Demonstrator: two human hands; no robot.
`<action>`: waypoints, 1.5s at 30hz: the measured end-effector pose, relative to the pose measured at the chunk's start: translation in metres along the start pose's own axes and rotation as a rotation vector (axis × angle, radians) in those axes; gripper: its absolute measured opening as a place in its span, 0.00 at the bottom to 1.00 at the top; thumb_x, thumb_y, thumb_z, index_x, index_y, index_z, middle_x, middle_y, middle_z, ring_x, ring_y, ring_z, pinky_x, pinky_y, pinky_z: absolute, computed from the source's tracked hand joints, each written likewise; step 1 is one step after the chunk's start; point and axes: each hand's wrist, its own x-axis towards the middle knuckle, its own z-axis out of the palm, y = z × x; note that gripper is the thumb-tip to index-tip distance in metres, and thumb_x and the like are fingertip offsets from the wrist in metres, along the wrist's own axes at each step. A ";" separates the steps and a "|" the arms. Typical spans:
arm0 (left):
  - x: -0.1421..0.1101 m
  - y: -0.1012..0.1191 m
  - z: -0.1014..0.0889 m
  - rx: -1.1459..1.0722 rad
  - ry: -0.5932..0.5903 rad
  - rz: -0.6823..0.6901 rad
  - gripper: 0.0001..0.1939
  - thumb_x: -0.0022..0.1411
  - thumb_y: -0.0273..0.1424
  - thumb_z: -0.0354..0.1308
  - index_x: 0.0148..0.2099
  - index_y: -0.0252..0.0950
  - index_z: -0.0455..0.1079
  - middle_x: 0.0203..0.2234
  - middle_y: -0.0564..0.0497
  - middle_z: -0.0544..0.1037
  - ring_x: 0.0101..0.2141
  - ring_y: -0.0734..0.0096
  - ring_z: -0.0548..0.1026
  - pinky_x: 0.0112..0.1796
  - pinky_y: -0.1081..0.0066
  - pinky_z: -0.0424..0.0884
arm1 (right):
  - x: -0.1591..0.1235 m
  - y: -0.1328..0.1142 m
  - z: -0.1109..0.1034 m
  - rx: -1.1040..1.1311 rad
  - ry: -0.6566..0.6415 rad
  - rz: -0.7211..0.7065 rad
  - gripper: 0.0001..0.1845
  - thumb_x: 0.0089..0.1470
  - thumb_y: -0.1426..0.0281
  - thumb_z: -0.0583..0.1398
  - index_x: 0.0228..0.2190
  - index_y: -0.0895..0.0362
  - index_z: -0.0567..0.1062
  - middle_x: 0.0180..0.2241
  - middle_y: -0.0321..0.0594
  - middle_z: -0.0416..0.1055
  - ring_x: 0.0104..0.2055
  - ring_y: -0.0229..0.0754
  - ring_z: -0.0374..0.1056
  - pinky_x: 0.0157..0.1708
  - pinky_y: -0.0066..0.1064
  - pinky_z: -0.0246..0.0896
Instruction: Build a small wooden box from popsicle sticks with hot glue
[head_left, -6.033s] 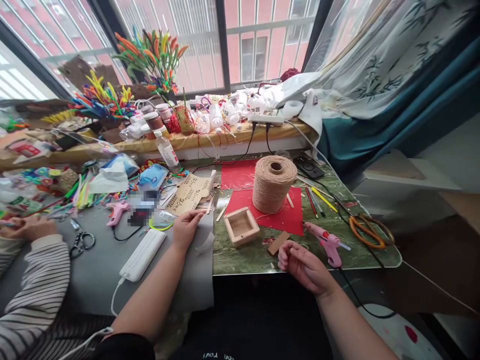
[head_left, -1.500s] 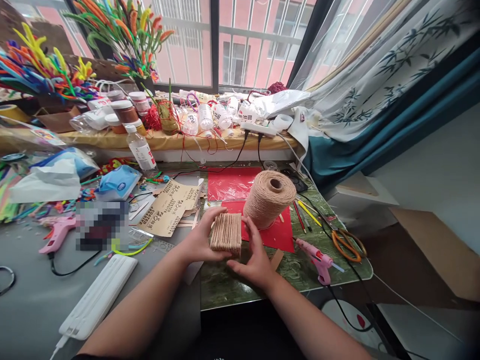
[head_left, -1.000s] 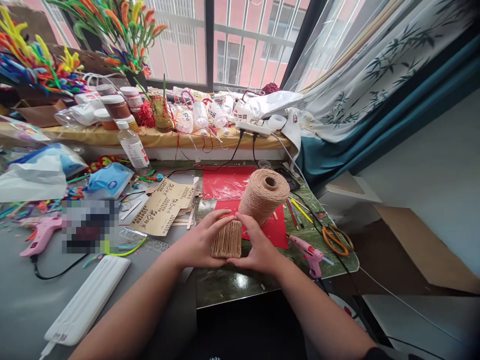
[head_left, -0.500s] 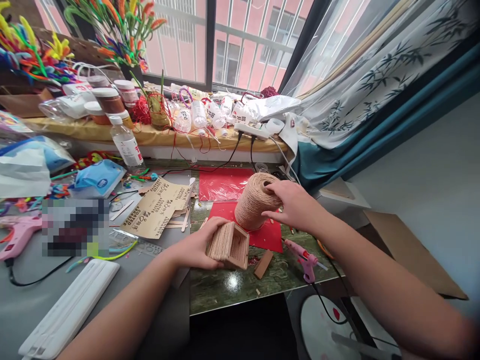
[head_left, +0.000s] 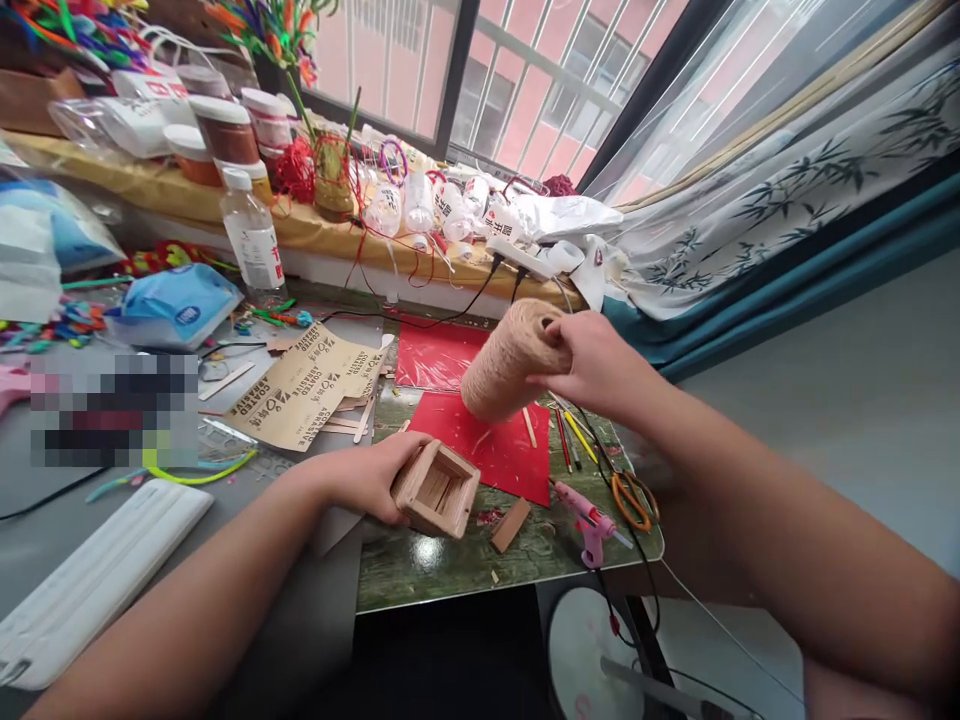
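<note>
My left hand (head_left: 367,478) is closed round a small box (head_left: 437,489) built of wooden craft sticks, tilted so its open side faces me, low over the green mat (head_left: 450,560). My right hand (head_left: 596,362) grips the top of a big spool of jute twine (head_left: 504,360) and holds it lifted and tilted above the red paper sheet (head_left: 495,452).
A pink glue gun (head_left: 589,515), orange-handled scissors (head_left: 630,498), pencils and a small wooden piece (head_left: 510,524) lie on the mat to the right. Sandpaper sheets (head_left: 307,385), a wipes pack (head_left: 176,308), a white slatted tray (head_left: 90,580) and a water bottle (head_left: 253,238) crowd the left.
My right hand left the box, took the twine spool by its top and lifted it off the red sheet. My left hand turned the box open side toward me.
</note>
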 end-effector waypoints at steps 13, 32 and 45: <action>0.001 -0.010 -0.005 0.011 0.015 0.080 0.62 0.34 0.43 0.81 0.71 0.45 0.60 0.63 0.41 0.72 0.62 0.37 0.72 0.59 0.51 0.72 | 0.121 0.004 0.082 0.029 -0.032 0.130 0.24 0.48 0.61 0.76 0.40 0.58 0.74 0.39 0.45 0.71 0.47 0.55 0.66 0.48 0.51 0.69; 0.010 0.005 -0.007 -0.008 0.005 -0.069 0.53 0.45 0.44 0.76 0.70 0.46 0.58 0.55 0.45 0.78 0.50 0.48 0.81 0.46 0.61 0.76 | -0.194 -0.041 0.041 0.400 0.554 0.638 0.19 0.70 0.58 0.56 0.28 0.51 0.75 0.28 0.40 0.73 0.31 0.47 0.70 0.33 0.39 0.65; 0.027 0.003 0.003 0.052 0.093 -0.128 0.56 0.50 0.47 0.75 0.73 0.42 0.49 0.63 0.37 0.73 0.60 0.41 0.75 0.57 0.52 0.74 | -0.298 -0.056 0.153 0.636 0.259 0.858 0.21 0.62 0.58 0.64 0.54 0.49 0.77 0.52 0.51 0.78 0.56 0.61 0.74 0.58 0.57 0.69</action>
